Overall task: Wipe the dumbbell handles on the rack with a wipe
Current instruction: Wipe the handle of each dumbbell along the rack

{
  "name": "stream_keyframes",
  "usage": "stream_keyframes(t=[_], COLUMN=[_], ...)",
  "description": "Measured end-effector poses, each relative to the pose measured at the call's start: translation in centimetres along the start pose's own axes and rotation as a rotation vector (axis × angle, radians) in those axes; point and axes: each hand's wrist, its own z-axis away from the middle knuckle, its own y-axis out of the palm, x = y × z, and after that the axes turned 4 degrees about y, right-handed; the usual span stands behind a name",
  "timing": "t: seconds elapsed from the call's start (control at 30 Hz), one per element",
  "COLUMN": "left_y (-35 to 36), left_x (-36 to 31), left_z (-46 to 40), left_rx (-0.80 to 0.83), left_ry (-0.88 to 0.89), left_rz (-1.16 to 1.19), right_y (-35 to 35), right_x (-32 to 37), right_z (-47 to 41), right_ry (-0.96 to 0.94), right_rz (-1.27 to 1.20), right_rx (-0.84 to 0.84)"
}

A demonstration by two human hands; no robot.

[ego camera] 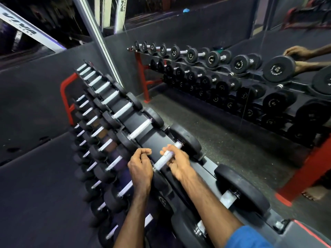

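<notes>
A black three-tier dumbbell rack (159, 138) with red end frames runs from the near right to the far left, loaded with black-headed dumbbells with silver handles. My right hand (176, 162) grips the knurled silver handle (161, 161) of a top-row dumbbell, thumb over it and fingers under it. My left hand (141, 166) hovers at the near end of that handle, above the dumbbell's black head (160, 179), with fingers curled and nothing showing in them. No wipe is plainly visible in either hand.
A wall mirror (232, 108) behind the rack reflects the dumbbells and my hands (297, 52). A larger dumbbell (241, 188) sits to the right on the top row. Dark rubber floor (35, 176) lies to the left. A white machine frame (26, 29) stands at the far left.
</notes>
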Motion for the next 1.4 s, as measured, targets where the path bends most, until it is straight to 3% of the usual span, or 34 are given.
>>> stream_keyframes(t=[0.13,0.33,0.47,0.53,0.63,0.83,1.0,1.07,1.2,1.33,1.4], left_y=[0.0,0.0,-0.1,-0.2,-0.2,-0.1,-0.2,-0.1,-0.1,-0.1,-0.1], left_x=[-0.2,0.2,-0.3,-0.5,-0.6,-0.6,-0.2,-0.3,-0.4,0.0,-0.1], left_z=[0.2,-0.2,0.2,0.4,0.2,0.3,-0.1,0.0,0.1,-0.2,-0.2], left_rx=[-0.002,0.020,0.013,0.011,0.015,0.014,0.010,0.012,0.015,0.013,0.014], left_ry=[0.009,-0.023,-0.036,-0.030,-0.031,-0.025,-0.037,-0.037,-0.051,-0.040,-0.037], left_rz=[-0.012,0.005,-0.004,0.000,-0.003,-0.002,0.004,0.005,0.000,0.008,0.006], right_y=[0.0,-1.2,-0.7,-0.5,-0.5,-0.5,-0.7,-1.0,-2.1,-2.7,-2.7], right_x=[1.4,-1.1,1.1,0.6,-2.3,0.4,-2.0,-1.8,0.4,-1.3,-1.4], right_z=[-0.6,0.6,-0.3,-0.2,1.0,-0.1,1.7,1.9,1.4,3.2,3.2], right_ry=[-0.013,0.024,-0.037,-0.036,0.059,-0.023,0.067,0.081,-0.012,-0.046,-0.071], right_rz=[-0.114,0.230,0.079,0.066,0.268,0.125,0.324,0.248,0.024,0.235,0.212], right_rx=[-0.019,0.075,-0.057,-0.022,0.055,-0.041,0.017,0.043,-0.062,-0.034,-0.056])
